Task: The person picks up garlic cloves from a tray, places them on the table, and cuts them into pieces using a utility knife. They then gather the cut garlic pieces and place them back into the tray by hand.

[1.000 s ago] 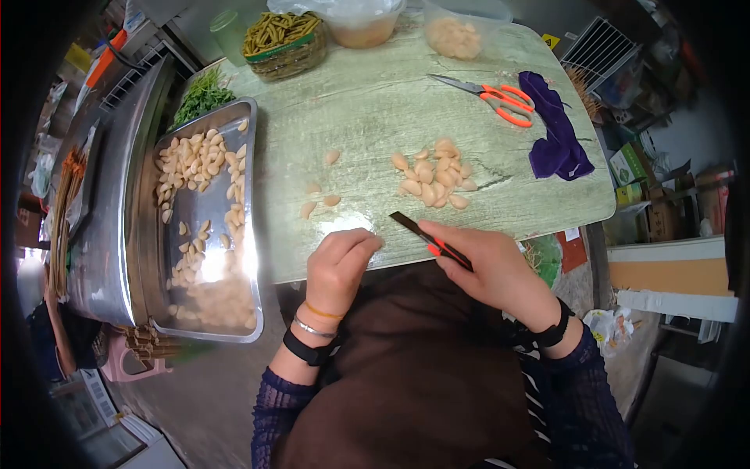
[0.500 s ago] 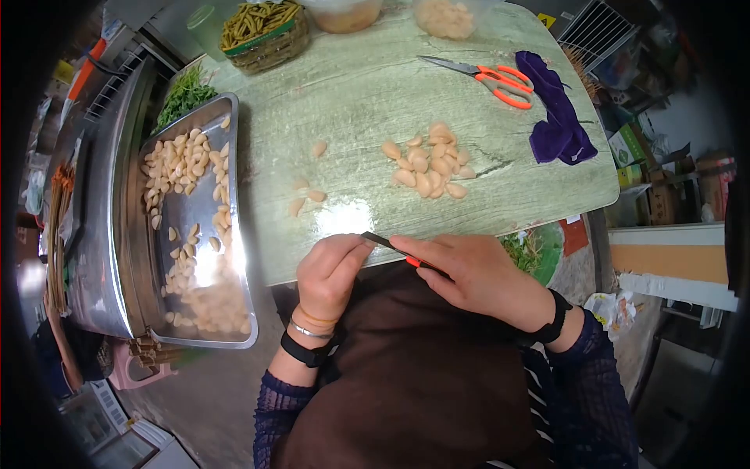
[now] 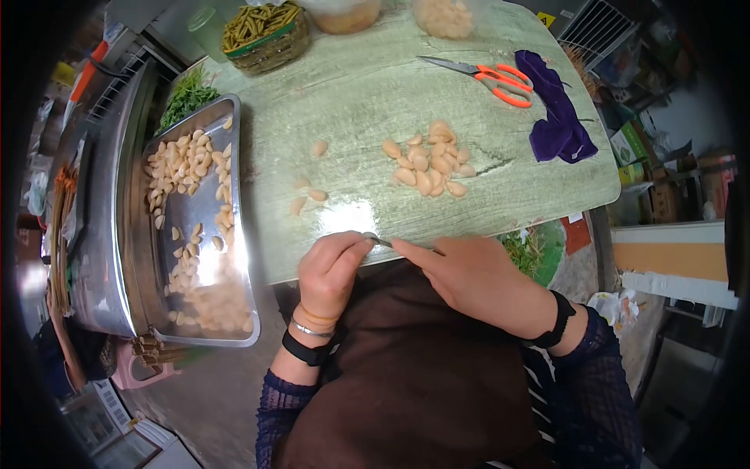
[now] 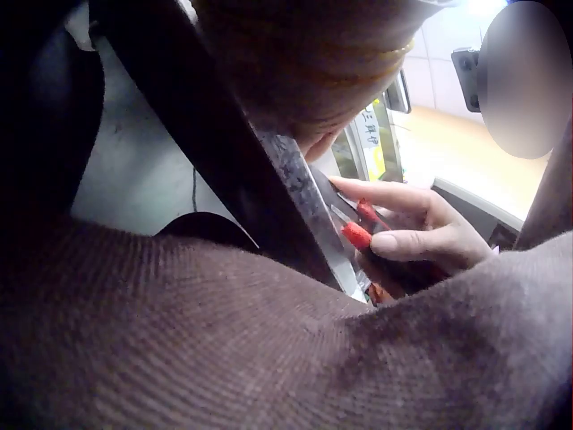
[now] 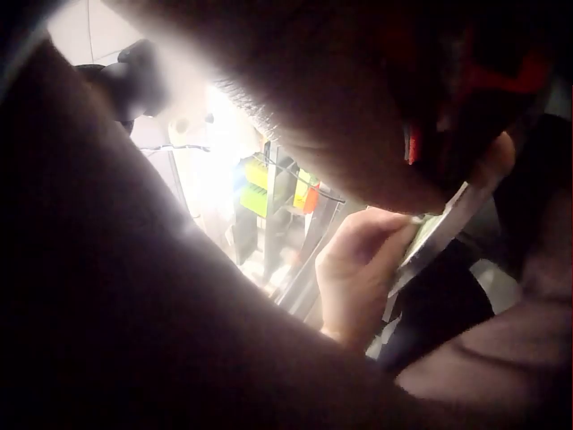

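Note:
Close to the table's near edge, my left hand (image 3: 328, 266) has its thumb and fingers pinched together around a garlic clove, almost wholly hidden. My right hand (image 3: 480, 270) grips a small knife (image 3: 381, 241), its dark blade reaching to the left fingertips. The left wrist view shows the knife's red-and-black handle (image 4: 356, 235) between thumb and fingers. Beyond the hands lies a pile of peeled garlic cloves (image 3: 422, 162). Several loose cloves (image 3: 318, 195) lie left of that pile. More cloves (image 3: 180, 160) fill parts of a steel tray (image 3: 248, 293) at the left.
Orange-handled scissors (image 3: 508, 84) and a purple cloth (image 3: 551, 117) lie at the table's right. Along the back stand a container of green beans (image 3: 266, 43) and two plastic tubs, one of them a tub of pale pieces (image 3: 444, 19). Leafy greens (image 3: 187, 100) sit behind the tray.
The right hand has moved left, bringing the knife's blade to the left fingertips. It has also turned, so its back now covers the handle in the head view.

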`<action>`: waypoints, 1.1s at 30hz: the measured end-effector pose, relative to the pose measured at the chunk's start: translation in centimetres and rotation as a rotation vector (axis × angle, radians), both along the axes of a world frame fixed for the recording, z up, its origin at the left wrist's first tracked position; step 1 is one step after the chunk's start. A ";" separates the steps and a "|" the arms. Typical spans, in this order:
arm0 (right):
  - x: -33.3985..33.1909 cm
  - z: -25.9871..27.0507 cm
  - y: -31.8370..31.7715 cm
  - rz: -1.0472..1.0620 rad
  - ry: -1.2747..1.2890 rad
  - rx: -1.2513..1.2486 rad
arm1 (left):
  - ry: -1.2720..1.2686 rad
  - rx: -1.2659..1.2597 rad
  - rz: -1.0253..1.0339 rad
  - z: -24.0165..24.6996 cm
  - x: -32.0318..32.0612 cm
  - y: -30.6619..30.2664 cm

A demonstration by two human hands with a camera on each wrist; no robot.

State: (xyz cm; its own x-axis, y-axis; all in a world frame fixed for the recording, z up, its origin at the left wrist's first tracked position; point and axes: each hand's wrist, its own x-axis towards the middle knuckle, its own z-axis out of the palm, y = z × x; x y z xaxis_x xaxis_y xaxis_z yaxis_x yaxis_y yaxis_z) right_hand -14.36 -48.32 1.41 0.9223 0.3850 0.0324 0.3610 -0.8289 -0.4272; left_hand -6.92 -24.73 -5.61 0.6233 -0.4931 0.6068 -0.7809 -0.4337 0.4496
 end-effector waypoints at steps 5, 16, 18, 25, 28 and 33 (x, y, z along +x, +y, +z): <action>-1.2 -0.4 -1.6 -0.093 0.021 0.102 | 0.072 -0.005 0.021 0.6 0.5 -1.3; -1.2 -0.2 -5.2 -0.474 -0.044 0.475 | 0.042 -0.046 0.184 2.1 3.3 -4.0; -1.6 -1.0 -6.3 -0.535 0.000 0.532 | 0.017 0.097 0.394 2.1 3.4 -1.2; 0.6 -3.9 -6.8 -0.532 0.042 0.767 | 0.251 0.175 0.490 1.2 5.3 0.8; 1.0 -4.4 -6.5 -0.586 0.028 0.900 | 0.313 0.073 0.320 0.6 7.2 -1.1; 0.9 -4.7 -7.0 -0.595 0.050 0.981 | 0.298 -0.105 0.260 1.1 8.8 -3.3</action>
